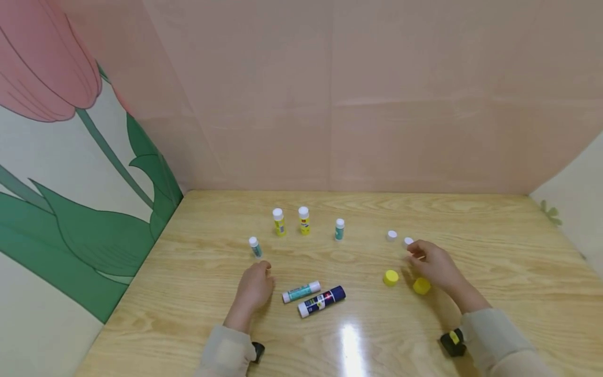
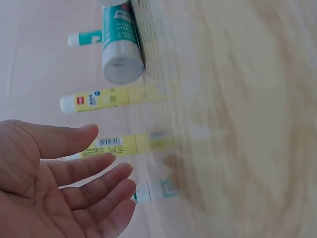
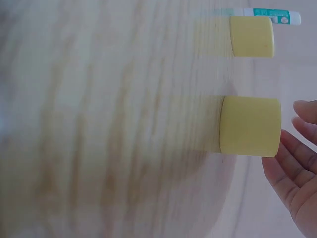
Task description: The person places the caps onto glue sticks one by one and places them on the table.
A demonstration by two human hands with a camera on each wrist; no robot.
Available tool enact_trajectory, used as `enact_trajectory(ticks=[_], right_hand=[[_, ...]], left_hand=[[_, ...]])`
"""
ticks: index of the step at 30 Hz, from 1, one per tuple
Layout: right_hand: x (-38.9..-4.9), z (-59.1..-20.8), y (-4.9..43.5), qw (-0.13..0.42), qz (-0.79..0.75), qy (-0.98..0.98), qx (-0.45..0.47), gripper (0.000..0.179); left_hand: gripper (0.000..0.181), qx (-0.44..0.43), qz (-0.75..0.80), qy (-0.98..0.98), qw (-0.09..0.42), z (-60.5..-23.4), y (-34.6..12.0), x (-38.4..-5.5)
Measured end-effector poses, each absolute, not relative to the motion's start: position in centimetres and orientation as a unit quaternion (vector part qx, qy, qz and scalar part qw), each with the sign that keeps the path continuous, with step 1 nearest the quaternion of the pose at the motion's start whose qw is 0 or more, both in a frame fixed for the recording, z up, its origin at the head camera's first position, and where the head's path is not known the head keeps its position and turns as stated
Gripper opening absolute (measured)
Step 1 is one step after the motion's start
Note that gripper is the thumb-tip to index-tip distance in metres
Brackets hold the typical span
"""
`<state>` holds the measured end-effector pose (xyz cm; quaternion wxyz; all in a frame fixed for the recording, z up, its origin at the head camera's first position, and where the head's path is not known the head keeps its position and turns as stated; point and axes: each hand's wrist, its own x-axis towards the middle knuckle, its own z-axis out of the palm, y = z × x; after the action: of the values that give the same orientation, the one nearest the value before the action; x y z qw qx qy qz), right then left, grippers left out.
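My left hand [image 1: 256, 285] hovers low over the table's left part, just in front of a small upright teal glue stick [image 1: 255, 247]. In the left wrist view its fingers [image 2: 114, 173] are spread and loosely bent, with nothing held. On the right, my right hand [image 1: 434, 266] reaches over the table, fingertips right beside a white cap [image 1: 408, 242]. A yellow cap [image 1: 421, 286] stands under that hand, and another yellow cap [image 1: 390, 277] is left of it. The right wrist view shows its relaxed fingers [image 3: 290, 158] behind the nearer yellow cap, overlapping its edge.
Two yellow glue sticks [image 1: 279, 222] and another teal one [image 1: 339, 230] stand at the back. A second white cap [image 1: 392, 235] is right of them. Between the hands lie a teal glue stick [image 1: 301, 292] and a dark blue one [image 1: 322, 301]. A pink backdrop rises behind.
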<state>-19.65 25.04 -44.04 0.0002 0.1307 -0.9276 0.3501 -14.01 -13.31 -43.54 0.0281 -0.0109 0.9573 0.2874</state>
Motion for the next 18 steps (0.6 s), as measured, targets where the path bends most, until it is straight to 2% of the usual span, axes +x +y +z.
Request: enact_trajectory(ticks=[7,18], right_hand=[[-20.14,-44.01,25.32,0.012,0.346,-0.928,0.135,0.023],[-20.52,-44.25,25.46,0.002,0.343,-0.931,0.122,0.024]], left_hand=[[0.034,-0.035,0.309,0.95,0.007,-43.58,-13.62,-14.16],[0.038,-0.084,0.355,0.931,0.008,-43.33,-13.92,-14.24]])
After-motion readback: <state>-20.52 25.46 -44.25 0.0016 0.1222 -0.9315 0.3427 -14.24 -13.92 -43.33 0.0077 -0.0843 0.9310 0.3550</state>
